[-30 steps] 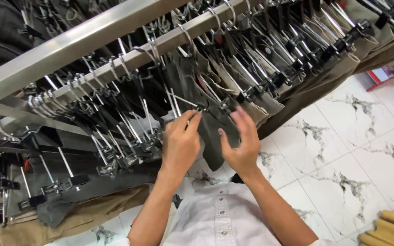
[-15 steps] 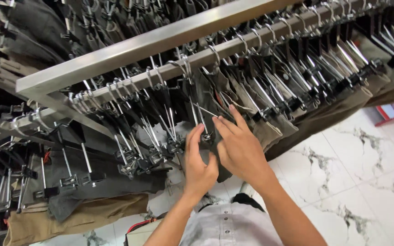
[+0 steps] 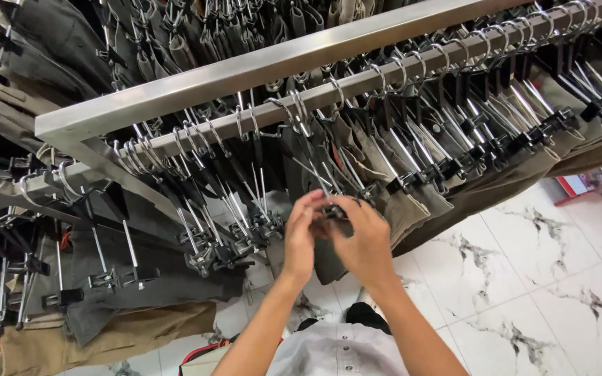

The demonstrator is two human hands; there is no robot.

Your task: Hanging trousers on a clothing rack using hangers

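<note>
1. Left hand [image 3: 302,240] and right hand [image 3: 365,240] met at centre frame, just below the rail. Fingers of both were curled inward & pinched on a clip hanger [image 3: 329,209] w/ a dark pair of trousers [image 3: 329,261] hanging from it; exact finger contact on the clip was partly hidden by the hands themselves.
2. The hanger hook went up to the round metal rail [image 3: 357,83], which ran from lower left to upper right across the frame.
3. Above it sat a flat steel bar [image 3: 245,73], roughly parallel, w/ more dark garments behind it at the top of frame.
4. The rail was packed w/ metal clip hangers [image 3: 454,139] on both sides of the hands; black clips gripped waistbands of grey, olive & brown trousers.
5. Lower left: a second lot of hangers [image 3: 106,278] w/ grey trousers, and tan trousers [image 3: 106,341] below them, near the floor.
6. Floor [image 3: 524,278] was white tile w/ grey marble veining & thin grout lines, filling the lower right.
7. A red item [image 3: 580,186] lay on the floor at the right edge, under the hanging trousers; too small to tell what.
8. Bottom centre: the person's white buttoned shirt [image 3: 336,351], forearms reaching up from it.
</note>
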